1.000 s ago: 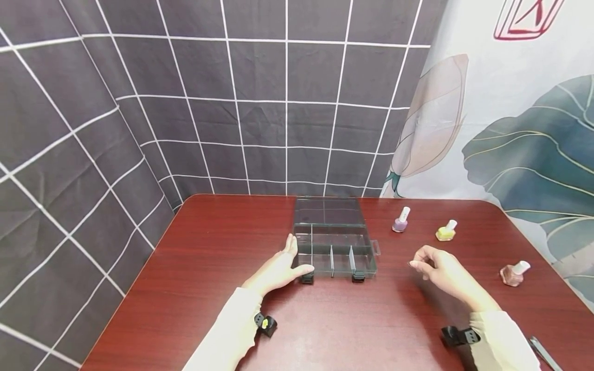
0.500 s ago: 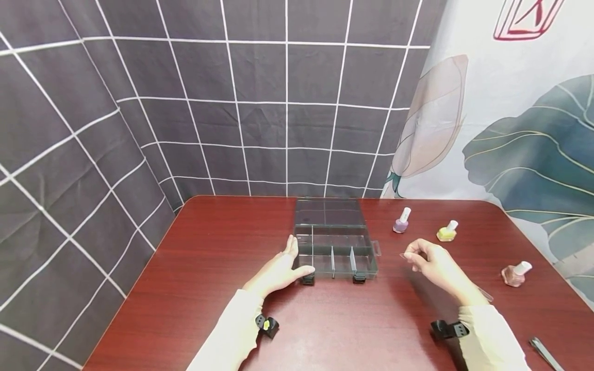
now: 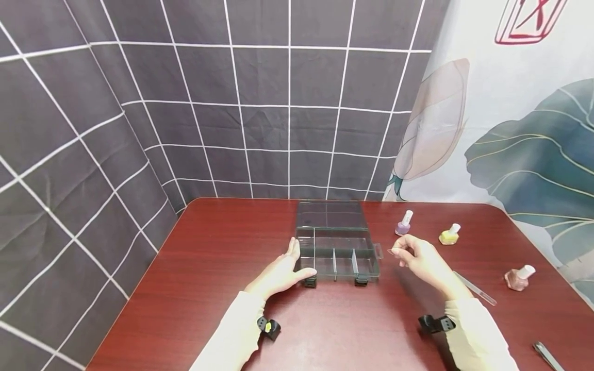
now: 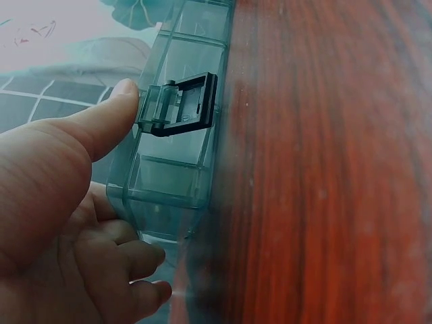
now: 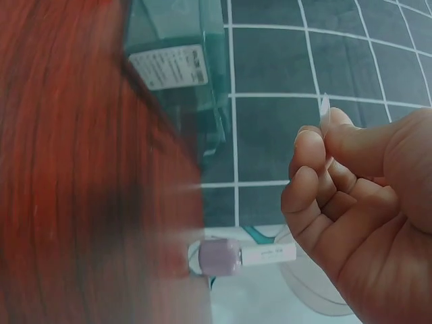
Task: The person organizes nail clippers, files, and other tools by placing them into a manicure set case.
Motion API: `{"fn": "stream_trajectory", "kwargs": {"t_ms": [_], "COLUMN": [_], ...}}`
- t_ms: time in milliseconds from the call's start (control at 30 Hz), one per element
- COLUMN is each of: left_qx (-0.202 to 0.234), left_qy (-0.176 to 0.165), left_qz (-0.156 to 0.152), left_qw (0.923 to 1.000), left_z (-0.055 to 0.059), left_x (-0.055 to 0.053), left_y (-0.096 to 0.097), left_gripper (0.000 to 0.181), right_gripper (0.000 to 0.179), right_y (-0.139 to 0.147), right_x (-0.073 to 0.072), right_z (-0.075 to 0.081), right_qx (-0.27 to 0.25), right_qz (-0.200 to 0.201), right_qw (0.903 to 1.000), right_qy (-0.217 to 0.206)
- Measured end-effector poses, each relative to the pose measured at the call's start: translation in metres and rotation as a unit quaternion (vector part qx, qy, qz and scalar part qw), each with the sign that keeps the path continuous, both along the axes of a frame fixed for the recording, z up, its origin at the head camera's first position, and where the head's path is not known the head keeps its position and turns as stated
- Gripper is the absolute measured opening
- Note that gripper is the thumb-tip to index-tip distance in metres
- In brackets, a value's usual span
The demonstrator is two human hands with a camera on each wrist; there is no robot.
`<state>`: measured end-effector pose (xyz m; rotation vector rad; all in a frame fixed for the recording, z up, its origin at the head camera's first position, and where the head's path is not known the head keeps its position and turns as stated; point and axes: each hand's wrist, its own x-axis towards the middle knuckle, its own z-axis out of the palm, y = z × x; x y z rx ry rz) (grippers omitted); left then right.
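A clear greenish compartment box (image 3: 345,263) lies on the table with its lid (image 3: 331,214) folded back. My left hand (image 3: 280,270) holds the box's near left corner, fingers along the left side and thumb on the front rim. In the left wrist view, the thumb touches the rim beside a black latch (image 4: 189,104). My right hand (image 3: 419,257) is raised just right of the box. Its thumb and index finger pinch a small, thin, clear pointed piece (image 5: 325,111), its lower part hidden by the fingertips. The compartments show nothing inside.
Purple (image 3: 403,224), yellow (image 3: 449,235) and pinkish-brown (image 3: 516,278) nail polish bottles stand on the right. A clear thin stick (image 3: 475,288) lies beside the right forearm. Nail clippers (image 3: 547,356) are at the lower right. Grey checked cloth (image 3: 260,129) hangs behind the table.
My right hand has moved left toward the box with the small clear piece, uncovering the clear stick beside the forearm. The left hand has stayed at the box corner.
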<state>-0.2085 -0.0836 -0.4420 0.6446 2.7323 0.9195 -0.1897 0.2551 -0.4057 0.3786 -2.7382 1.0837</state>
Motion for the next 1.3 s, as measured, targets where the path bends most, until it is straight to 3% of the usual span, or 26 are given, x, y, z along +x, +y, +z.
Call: {"fn": "stream_trajectory", "kwargs": {"t_ms": [833,1300], "left_qx": [0.005,0.004], "left_qy": [-0.008,-0.008], "left_qz": [0.004,0.007], "left_qw": [0.9999,0.9999], "left_z": [0.001,0.000], "left_x": [0.002,0.000], "left_y": [0.001,0.001], "left_gripper": [0.090,0.089], "right_gripper": [0.006,0.007], "right_y": [-0.046,-0.068], "right_x": [-0.019,-0.028], "right_z": [0.001,-0.004], "right_qx": [-0.040,-0.075], "right_qz": [0.052,0.069], "right_qw": [0.9977,0.9948], "right_qy": [-0.018,-0.007]}}
